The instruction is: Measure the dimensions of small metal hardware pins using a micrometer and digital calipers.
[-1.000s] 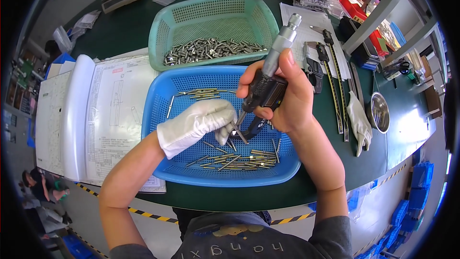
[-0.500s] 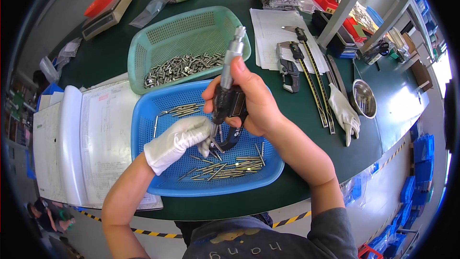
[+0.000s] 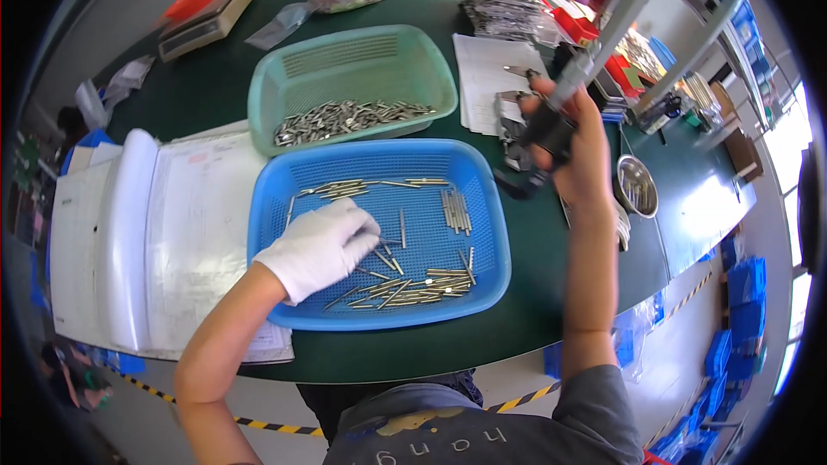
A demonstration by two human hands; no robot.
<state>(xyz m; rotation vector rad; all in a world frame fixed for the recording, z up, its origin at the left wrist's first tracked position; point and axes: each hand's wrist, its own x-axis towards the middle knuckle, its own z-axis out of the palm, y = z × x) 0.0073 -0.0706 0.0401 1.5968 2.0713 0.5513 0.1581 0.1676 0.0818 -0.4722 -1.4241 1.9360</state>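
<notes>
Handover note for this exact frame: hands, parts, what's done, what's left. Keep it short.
Left hand: white glove, down in the blue basket, fingertips on loose metal pins.
Right hand: bare, raised off to the right of the basket, gripping a dark pen-shaped power tool, tip pointing down-left, clear of the pins.
Green basket behind holds a row of similar pins.
Done: cannot tell which pins are worked.
Left: judging by the scatter, the pins in the blue basket likely remain to be handled.
</notes>
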